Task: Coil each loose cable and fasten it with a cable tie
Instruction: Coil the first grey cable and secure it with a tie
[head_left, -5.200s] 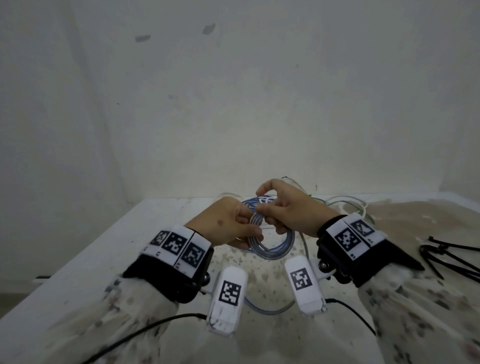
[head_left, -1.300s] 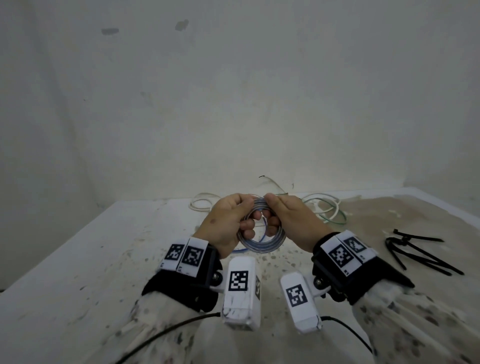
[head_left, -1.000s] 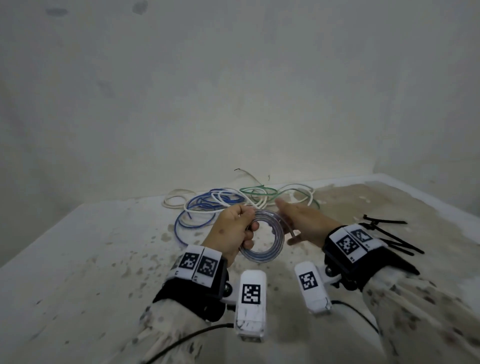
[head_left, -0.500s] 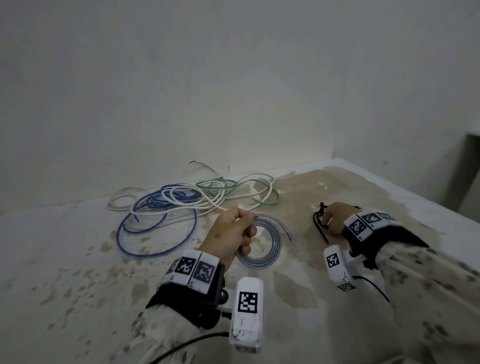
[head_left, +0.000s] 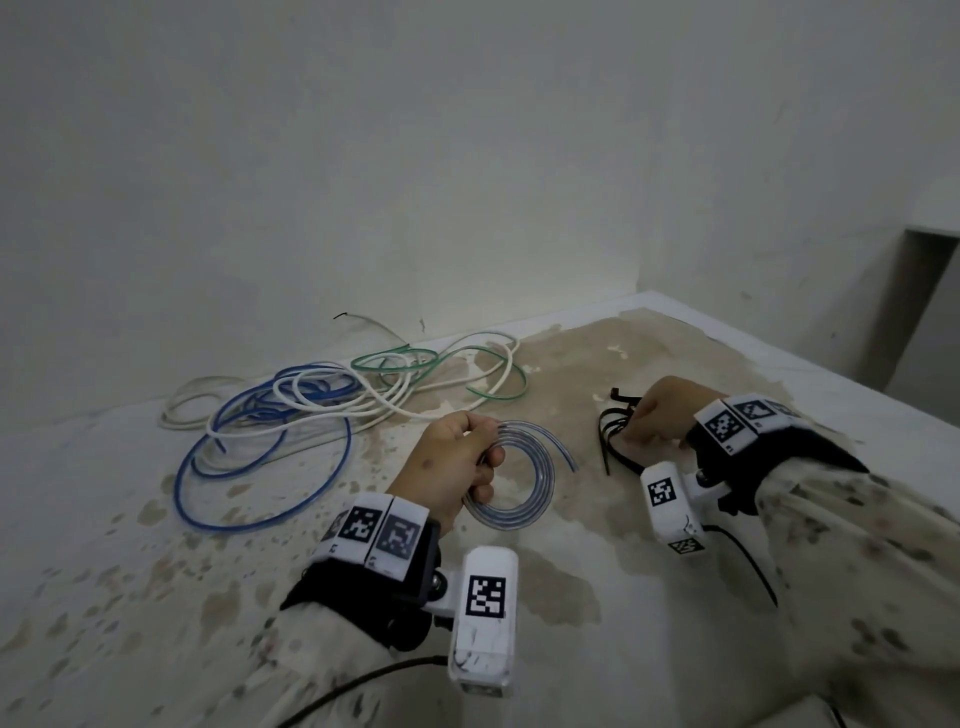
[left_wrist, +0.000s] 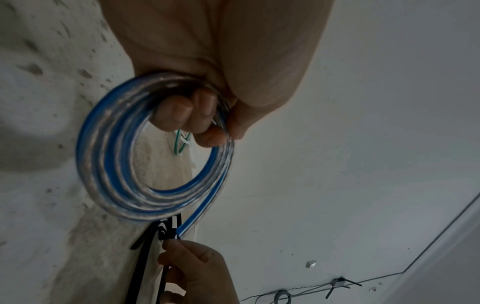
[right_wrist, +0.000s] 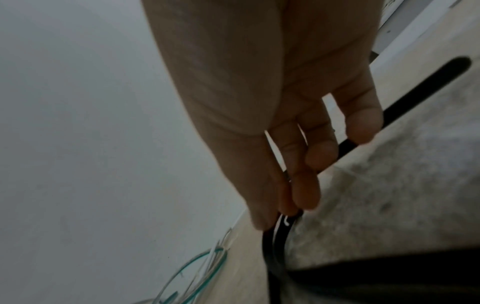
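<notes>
My left hand grips a small coil of clear cable with a blue stripe, held just above the stained table; its loose end sticks out to the right. The left wrist view shows the coil with my fingers curled through it. To the right, my right hand pinches black cable ties lying in a small bunch on the table. In the right wrist view thumb and fingertips close on the black ties.
A tangle of loose white, blue and green cables lies at the back of the table against the wall. The table's right edge runs near my right arm, with a dark opening beyond it.
My right hand has let go of the coil, moved right and taken hold of the black cable ties. The left hand keeps holding the coil alone. My head has turned right.
</notes>
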